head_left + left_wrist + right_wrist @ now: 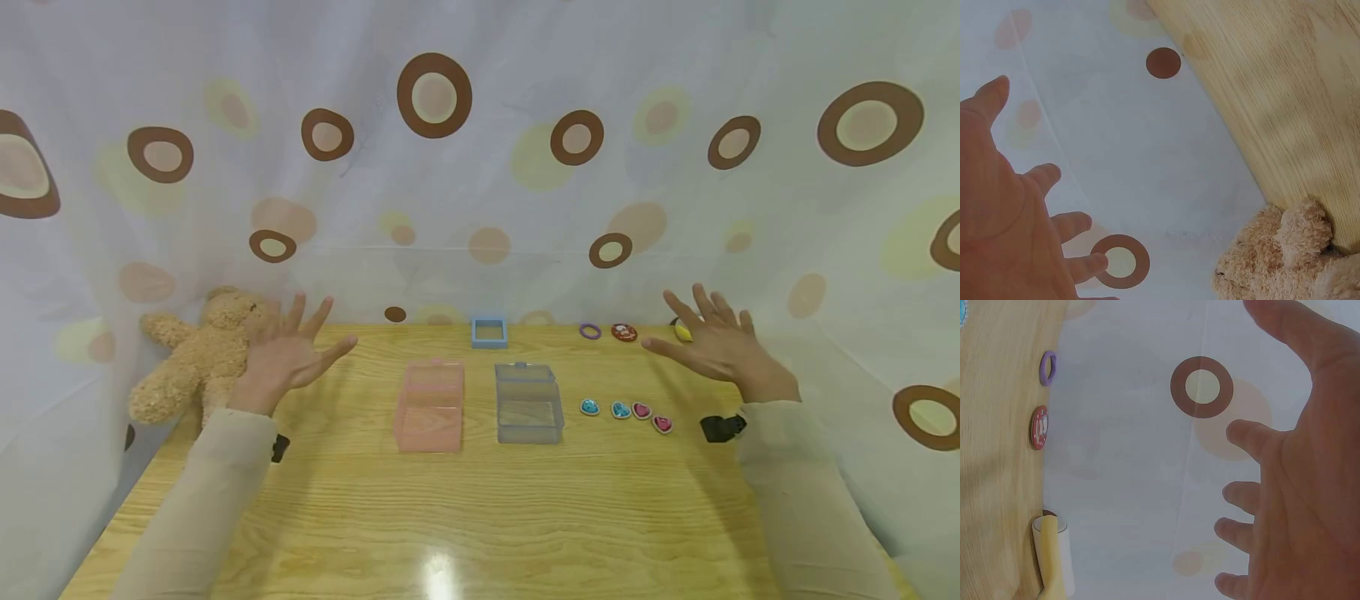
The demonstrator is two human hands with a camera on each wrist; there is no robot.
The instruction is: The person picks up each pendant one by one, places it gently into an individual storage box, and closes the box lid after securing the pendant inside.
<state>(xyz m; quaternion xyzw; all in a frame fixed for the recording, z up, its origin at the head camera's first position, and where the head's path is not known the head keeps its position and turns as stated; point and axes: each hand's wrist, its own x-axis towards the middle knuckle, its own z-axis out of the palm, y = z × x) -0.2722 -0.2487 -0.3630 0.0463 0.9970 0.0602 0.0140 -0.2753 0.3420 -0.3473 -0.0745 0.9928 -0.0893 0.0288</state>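
Note:
My left hand (283, 357) is raised with spread fingers, in front of a tan teddy bear (198, 358) at the table's left; it holds nothing. On the other side my right hand (716, 340) is likewise held up, fingers apart, near a small yellow and dark object (682, 331). Between the hands lie a pink clear box (431, 429) and a grey clear box (529, 433), both with lids folded back. Two blue heart gems (590, 407) and two pink heart gems (662, 424) sit right of the grey box.
A light blue square frame (489, 342) lies at the table's back edge. Farther right are a purple ring (590, 332) and a red round disc (624, 332). A spotted white curtain (480, 167) encloses the wooden table (480, 525) at the back and sides.

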